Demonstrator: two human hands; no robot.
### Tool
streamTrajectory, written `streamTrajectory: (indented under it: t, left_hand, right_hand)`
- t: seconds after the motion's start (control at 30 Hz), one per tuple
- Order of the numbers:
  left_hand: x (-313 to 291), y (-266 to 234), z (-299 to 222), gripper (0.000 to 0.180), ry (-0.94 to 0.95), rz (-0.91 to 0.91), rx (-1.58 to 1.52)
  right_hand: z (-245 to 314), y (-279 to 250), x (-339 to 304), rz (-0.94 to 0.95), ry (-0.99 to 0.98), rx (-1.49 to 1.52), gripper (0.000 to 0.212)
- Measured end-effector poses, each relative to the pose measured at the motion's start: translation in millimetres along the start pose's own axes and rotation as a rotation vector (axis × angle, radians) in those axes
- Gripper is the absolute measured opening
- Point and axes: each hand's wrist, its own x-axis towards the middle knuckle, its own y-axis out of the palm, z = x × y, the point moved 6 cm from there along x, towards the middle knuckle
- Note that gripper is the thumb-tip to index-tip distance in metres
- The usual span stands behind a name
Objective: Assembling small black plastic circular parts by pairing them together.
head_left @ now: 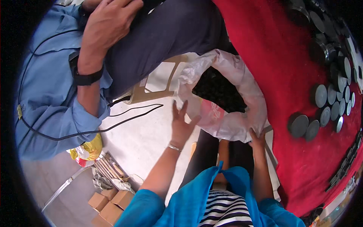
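A white woven plastic sack [247,81] stands before me between my knees and the red cloth, its mouth rolled outward. Many small dark pieces [219,90] lie inside; their kind is too dim to make out. My left hand [183,126], with a bracelet at the wrist, is at the sack's left side, fingers spread and holding nothing. At the near right edge, my right hand [258,140] has its fingers on the sack's rim, seemingly gripping it; part of that grip is hidden.
On the right, a red cloth [302,170] covers a surface bearing several round grey metal discs [298,126]. A seated person in a blue shirt [56,102] is at the left, beside a beige plastic chair [151,96]. A black cable [83,133] hangs there. Cardboard boxes [111,208] sit lower left.
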Motion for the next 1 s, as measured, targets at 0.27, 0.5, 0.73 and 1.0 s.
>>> streamTrajectory:
  t: [0.27, 0.5, 0.73, 1.0]
  left_hand:
    - [50.2, 12.8, -2.4, 0.068, 0.034, -0.028, 0.008]
    - [18.5, 7.2, -10.3, 0.064, 0.104, 0.096, 0.035]
    - [-74.6, -34.7, -26.5, 0.053, -0.04, 0.29, 0.158]
    - [-101.0, -102.0, -46.0, 0.047, -0.043, 0.403, 0.217]
  right_hand:
    - [0.1, 34.5, 74.9, 0.064, 0.431, 0.401, 0.034]
    - [9.5, 17.9, 76.4, -0.14, -0.147, -0.209, 0.039]
    - [165.5, 4.3, -63.7, 0.519, 0.059, -0.339, 0.045]
    - [328.2, -42.6, -111.0, 0.773, -0.558, -0.014, 0.041]
